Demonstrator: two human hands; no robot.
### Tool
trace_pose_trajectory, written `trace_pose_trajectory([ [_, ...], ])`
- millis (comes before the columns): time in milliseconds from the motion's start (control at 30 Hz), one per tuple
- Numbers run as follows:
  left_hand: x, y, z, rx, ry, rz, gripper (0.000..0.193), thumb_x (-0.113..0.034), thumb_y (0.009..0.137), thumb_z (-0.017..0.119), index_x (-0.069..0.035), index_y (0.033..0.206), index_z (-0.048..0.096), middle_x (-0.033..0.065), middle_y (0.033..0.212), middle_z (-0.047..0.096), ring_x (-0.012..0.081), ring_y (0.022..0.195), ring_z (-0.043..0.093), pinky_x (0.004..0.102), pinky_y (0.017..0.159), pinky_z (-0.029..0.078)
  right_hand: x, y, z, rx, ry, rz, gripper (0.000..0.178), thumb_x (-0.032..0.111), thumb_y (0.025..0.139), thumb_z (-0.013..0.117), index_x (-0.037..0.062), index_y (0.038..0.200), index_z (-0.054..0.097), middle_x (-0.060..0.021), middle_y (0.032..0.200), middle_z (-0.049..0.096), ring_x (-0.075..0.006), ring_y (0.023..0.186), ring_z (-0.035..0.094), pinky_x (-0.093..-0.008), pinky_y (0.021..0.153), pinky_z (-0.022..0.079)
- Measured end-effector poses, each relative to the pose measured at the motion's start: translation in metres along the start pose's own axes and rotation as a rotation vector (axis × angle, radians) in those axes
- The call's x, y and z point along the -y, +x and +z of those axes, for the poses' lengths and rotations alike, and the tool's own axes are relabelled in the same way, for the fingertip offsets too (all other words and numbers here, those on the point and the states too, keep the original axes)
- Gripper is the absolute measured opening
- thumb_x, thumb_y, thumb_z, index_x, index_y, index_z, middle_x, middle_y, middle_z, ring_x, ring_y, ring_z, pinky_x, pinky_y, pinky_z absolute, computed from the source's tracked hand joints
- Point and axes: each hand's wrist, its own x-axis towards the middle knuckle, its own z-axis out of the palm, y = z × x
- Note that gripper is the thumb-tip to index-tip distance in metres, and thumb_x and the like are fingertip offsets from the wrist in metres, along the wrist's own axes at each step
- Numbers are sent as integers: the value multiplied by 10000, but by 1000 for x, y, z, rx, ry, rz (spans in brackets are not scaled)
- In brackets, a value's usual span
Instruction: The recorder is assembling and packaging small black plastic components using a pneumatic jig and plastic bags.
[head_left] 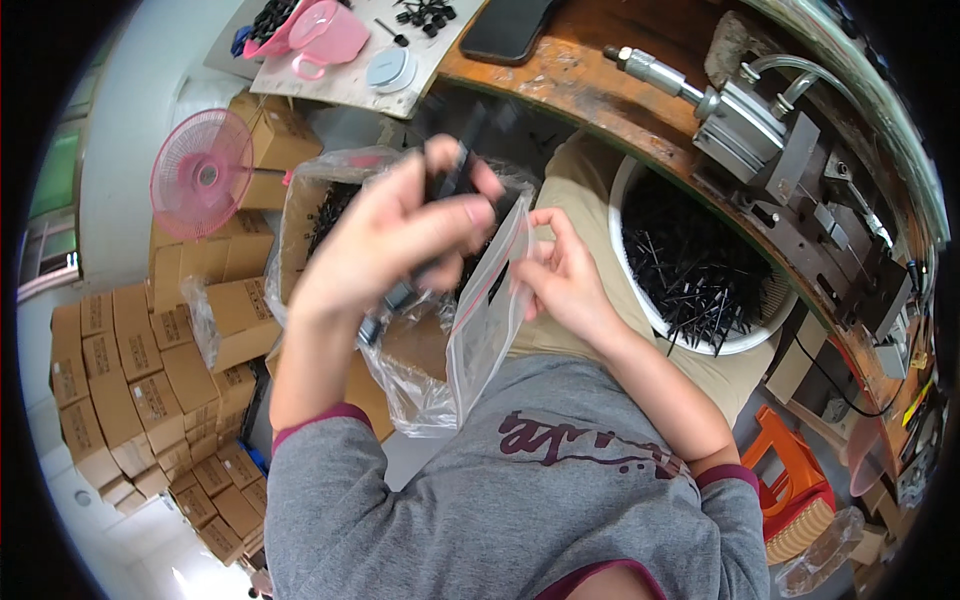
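At the far left, brown cartons (140, 390) stand stacked, with a pink fan (203, 175) above them. Next comes an open carton (292, 235), draped in clear plastic, with black parts inside.

Over it is your left hand (385, 240), blurred, its fingers curled around dark pieces (457, 178). These look black, long and narrow, with greyer ends below; the blur hides their exact shape and number. They lie across your palm, jutting out above your fingers and below toward the wrist.

Just to the right is the clear bag (478, 350), thin, limp and see-through, a red line running along its left edge, which faces your left hand. You cannot tell from here how wide its mouth stands. Your right hand (572, 285) pinches its upper right side between thumb and fingers, the rest hanging down and leftward from that grip.

Further right, near your leg, a white basket (720, 348) holds a heap of thin-stemmed black parts (690, 270). Beyond it, a metal fixture (745, 130) sits on the wooden bench (590, 70).
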Motion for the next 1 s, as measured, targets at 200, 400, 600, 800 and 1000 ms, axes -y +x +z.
trace_pose_trajectory([
  [200, 81, -28, 31, -182, 142, 128, 223, -84, 915, 614, -38, 1103, 502, 3, 797, 549, 79, 603, 505, 213, 520, 395, -1, 1, 10, 15, 17, -10, 343, -21, 852, 531, 72, 1147, 384, -58, 730, 617, -117, 467, 562, -245, 383, 409],
  [400, 136, -35, 30, -444, 1128, 778, 447, 72, 670, 665, -3, 1078, 499, 150, 889, 566, 343, 792, 578, 405, 640, 483, 4, -4, 7, 83, 189, 53, 337, -1, 858, 560, 51, 1152, 403, -53, 735, 626, -107, 471, 560, -222, 402, 403],
  [600, 165, -34, -4, -527, 1329, 393, 444, -13, 690, 659, -7, 1108, 510, 141, 974, 544, 329, 899, 564, 389, 703, 497, 6, -14, 21, 98, 142, 106, 318, -6, 863, 560, 32, 1136, 400, -79, 715, 635, -118, 423, 532, -220, 390, 369],
  [800, 161, -42, -12, -290, 1148, 322, 511, -205, 776, 752, -41, 1206, 530, 164, 1079, 541, 352, 1047, 552, 426, 894, 472, 1, -12, 12, 43, 84, 66, 343, 20, 870, 576, 34, 1182, 435, -87, 724, 648, -116, 413, 521, -215, 386, 373],
  [1000, 92, -68, 3, -625, 1388, 486, 481, -184, 712, 799, -95, 1143, 603, 152, 1181, 565, 294, 1083, 580, 378, 849, 482, 14, -11, 4, 20, -33, 3, 331, 5, 871, 550, 30, 1180, 433, -97, 722, 647, -116, 406, 511, -218, 389, 360],
])
